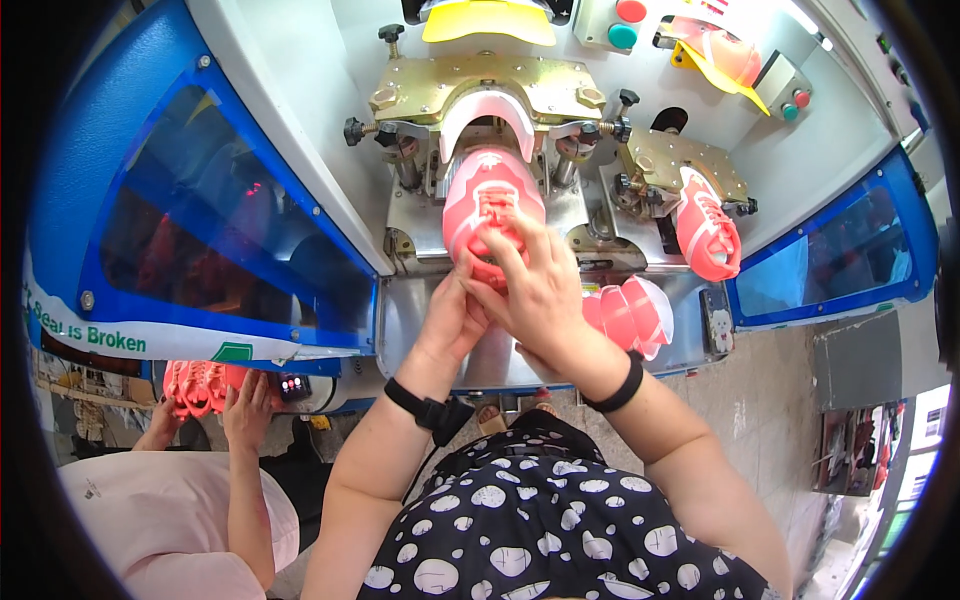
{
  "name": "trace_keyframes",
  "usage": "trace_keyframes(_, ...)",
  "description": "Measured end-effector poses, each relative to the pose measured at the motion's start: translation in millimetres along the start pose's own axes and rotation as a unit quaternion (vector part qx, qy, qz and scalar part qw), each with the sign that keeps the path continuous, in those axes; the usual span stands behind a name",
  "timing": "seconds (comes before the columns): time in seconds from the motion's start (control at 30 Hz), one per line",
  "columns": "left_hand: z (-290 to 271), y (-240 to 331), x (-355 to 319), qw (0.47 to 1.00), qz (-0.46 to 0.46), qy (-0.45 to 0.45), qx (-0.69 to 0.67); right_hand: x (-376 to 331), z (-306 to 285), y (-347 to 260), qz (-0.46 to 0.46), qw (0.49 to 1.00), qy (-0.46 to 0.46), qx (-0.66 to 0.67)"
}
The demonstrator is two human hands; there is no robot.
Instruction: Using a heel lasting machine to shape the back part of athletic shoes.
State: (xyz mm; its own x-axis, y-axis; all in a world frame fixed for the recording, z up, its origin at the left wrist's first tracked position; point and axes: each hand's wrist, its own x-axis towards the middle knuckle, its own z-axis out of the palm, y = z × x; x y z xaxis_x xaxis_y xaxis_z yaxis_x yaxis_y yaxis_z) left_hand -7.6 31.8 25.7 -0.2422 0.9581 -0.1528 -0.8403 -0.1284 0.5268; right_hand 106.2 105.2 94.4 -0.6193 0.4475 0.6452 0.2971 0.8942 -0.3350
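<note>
A coral-pink sneaker (474, 200) with pale trim and laces sits at the middle station of a machine, its toe under a curved pale pad (487, 108). My left hand (452, 315) grips the heel end from the near left side, with its fingers partly hidden behind the right hand. Over the shoe's opening and the lower laces lies my right hand (540, 285), its fingers bent onto the upper and the thumb near the heel. What its fingertips pinch is partly covered.
Another coral sneaker (708, 230) is at the right station. Coral shoe pieces (632, 316) lie in the metal tray (405, 300) beside a phone (718, 320). Blue-framed doors (225, 220) flank the machine. At left, a co-worker's hands (247, 410) hold coral shoes (197, 388). A button box (612, 24) is above.
</note>
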Motion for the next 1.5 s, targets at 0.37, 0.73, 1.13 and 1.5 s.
trace_keyframes(0.37,-0.4,-4.4,5.4,0.998,0.004,0.055,-0.021,24.5,31.5,18.4,-0.010,0.999,-0.040,0.023)
trace_keyframes(0.73,4.6,6.4,6.5,0.997,-0.005,0.077,-0.024,30.8,32.4,16.5,-0.010,0.999,-0.033,0.027)
trace_keyframes(1.13,-8.8,-1.4,9.6,0.996,0.004,0.093,0.002,31.9,26.8,18.4,-0.005,0.993,-0.117,-0.025)
trace_keyframes(1.5,-25.5,-17.1,12.0,0.993,-0.007,0.114,0.005,25.0,31.1,20.6,-0.012,0.985,-0.156,-0.073)
